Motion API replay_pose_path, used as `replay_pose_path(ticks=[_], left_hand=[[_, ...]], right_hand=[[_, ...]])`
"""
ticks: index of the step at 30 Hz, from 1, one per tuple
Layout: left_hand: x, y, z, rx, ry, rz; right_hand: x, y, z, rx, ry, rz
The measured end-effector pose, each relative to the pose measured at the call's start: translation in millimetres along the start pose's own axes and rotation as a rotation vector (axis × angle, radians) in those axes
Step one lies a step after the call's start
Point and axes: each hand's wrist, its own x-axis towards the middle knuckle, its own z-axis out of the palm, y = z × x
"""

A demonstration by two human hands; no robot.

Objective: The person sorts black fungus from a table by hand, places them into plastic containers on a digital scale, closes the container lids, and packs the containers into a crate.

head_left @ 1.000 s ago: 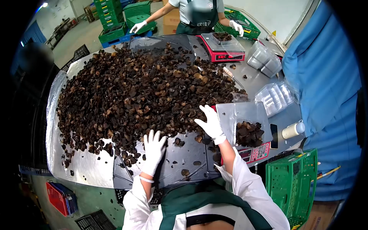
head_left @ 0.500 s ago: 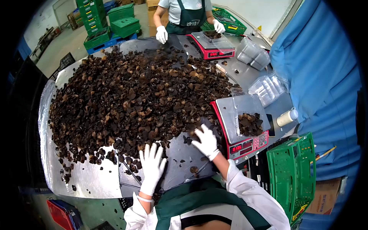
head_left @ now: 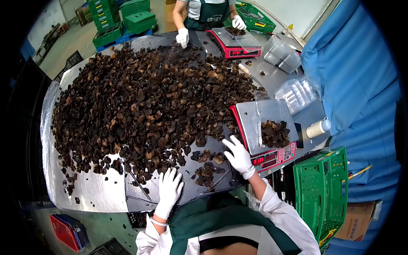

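My left hand (head_left: 170,190), in a white glove, lies flat at the near edge of the dark pile of wood ear mushrooms (head_left: 140,102), fingers stretched out. My right hand (head_left: 239,158), also gloved, has its fingers spread just left of the near scale (head_left: 261,127) and holds nothing. On the table between the hands rests a small loose cluster of wood ear mushrooms (head_left: 207,173). The near scale has a red body and carries a clear plastic tray (head_left: 260,132) with mushrooms in its near part. Its red display is lit.
Across the table a co-worker in a green apron (head_left: 209,15) stands by a second red scale (head_left: 240,52). Clear plastic trays (head_left: 282,53) stack at the right, near a white bottle (head_left: 318,128). Green crates (head_left: 321,187) stand beside me. A thin dark rod (head_left: 140,186) lies left of my left hand.
My right hand has moved right, toward the near scale. More mushrooms now lie loose between my hands, apart from the pile. The co-worker's hand has shifted toward the far scale's tray.
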Motion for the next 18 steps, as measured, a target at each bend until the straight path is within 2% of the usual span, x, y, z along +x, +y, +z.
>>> replay_pose_path(ticks=[1,2,4,6,7,11,13,16,18], left_hand=[[-1.2,0.4,0.1,-0.006,0.033,-0.007],[-0.5,0.4,0.4,-0.012,0.067,-0.011],[8.0,11.0,-9.1,0.043,0.123,-0.018],[14.5,16.6,-9.0,-0.198,0.163,0.016],[23.1,24.9,-13.0,-0.242,0.205,0.100],[41.1,55.1,0.7,-0.324,0.085,0.179],[50.2,66.7,10.0,-0.325,0.057,0.129],[57.2,65.0,25.6,-0.323,-0.044,0.060],[55.9,58.1,29.7,-0.429,0.034,0.002]], right_hand=[[-2.7,12.5,6.8,-0.141,0.031,-0.006],[-7.8,14.9,14.8,-0.137,0.026,-0.008],[-21.8,13.0,30.1,-0.328,-0.070,-0.026],[-33.5,18.0,37.6,-0.264,-0.031,-0.097],[-37.4,18.7,36.4,-0.164,-0.040,-0.140],[-39.9,19.2,26.2,0.072,-0.050,-0.161],[-33.0,20.9,19.9,0.162,0.035,-0.121],[-23.7,19.5,22.6,0.072,0.110,-0.131],[-21.9,18.0,29.5,0.004,0.016,-0.157]])
